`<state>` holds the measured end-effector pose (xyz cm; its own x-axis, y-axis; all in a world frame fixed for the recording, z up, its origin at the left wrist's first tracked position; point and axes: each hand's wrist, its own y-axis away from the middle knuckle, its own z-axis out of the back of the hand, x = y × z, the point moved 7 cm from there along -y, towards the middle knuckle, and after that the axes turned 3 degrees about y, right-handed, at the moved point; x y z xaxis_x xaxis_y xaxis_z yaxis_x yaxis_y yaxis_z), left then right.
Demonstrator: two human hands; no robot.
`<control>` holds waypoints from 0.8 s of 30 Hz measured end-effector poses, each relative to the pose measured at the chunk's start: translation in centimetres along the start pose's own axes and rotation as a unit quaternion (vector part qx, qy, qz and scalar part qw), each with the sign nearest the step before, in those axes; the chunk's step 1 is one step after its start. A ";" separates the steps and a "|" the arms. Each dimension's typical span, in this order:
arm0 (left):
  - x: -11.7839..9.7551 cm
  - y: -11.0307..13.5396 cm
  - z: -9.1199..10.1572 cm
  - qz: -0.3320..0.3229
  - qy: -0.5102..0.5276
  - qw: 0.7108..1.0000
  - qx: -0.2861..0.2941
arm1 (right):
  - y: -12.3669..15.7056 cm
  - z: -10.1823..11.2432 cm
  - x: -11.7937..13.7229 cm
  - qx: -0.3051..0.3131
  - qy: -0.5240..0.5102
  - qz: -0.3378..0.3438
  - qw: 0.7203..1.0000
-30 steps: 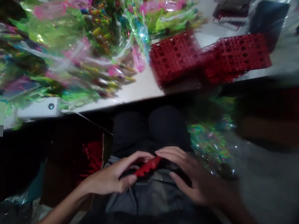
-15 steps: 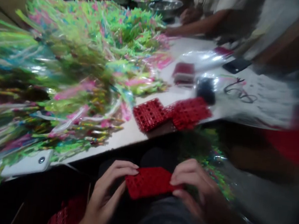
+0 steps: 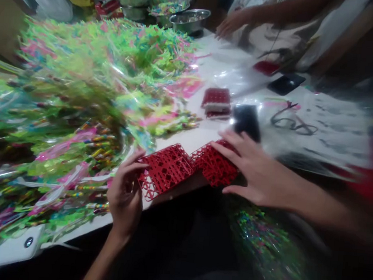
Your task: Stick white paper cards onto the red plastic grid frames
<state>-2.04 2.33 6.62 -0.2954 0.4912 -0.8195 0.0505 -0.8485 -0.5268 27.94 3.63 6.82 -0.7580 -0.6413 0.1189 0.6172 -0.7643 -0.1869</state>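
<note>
Two red openwork pieces with a cut-out lattice pattern lie at the table's front edge. My left hand [image 3: 126,191] is at the outer end of the left red lattice piece [image 3: 169,169], its fingers curled around that edge. The right red lattice piece [image 3: 218,164] is partly covered by my right hand [image 3: 252,169]. That hand is spread, fingertips over the top of the piece and thumb apart below. Whether either piece is a single sheet or a stack is hard to tell through the blur.
A large heap of green, pink and yellow plastic strips [image 3: 109,50] covers the table's left. Behind my hands are a dark red stack [image 3: 216,101], a black flat object [image 3: 247,119] and eyeglasses [image 3: 294,125]. A white phone [image 3: 10,246] lies front left. Another person's hand [image 3: 234,22] reaches in.
Both hands have moved from above my lap, where they held a red piece between them, up to the red pieces on the table. My right hand has opened. The view has shifted.
</note>
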 end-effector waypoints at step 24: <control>-1.8 0.7 -2.7 -0.080 -0.167 0.961 0.207 | -6.7 -1.2 0.9 0.129 -0.003 0.204 0.971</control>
<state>1.11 1.38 7.08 -0.5609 0.5893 -0.5814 -0.3842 -0.8074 -0.4478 22.93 8.25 7.04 -0.4396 -0.8935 0.0917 0.8981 -0.4387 0.0311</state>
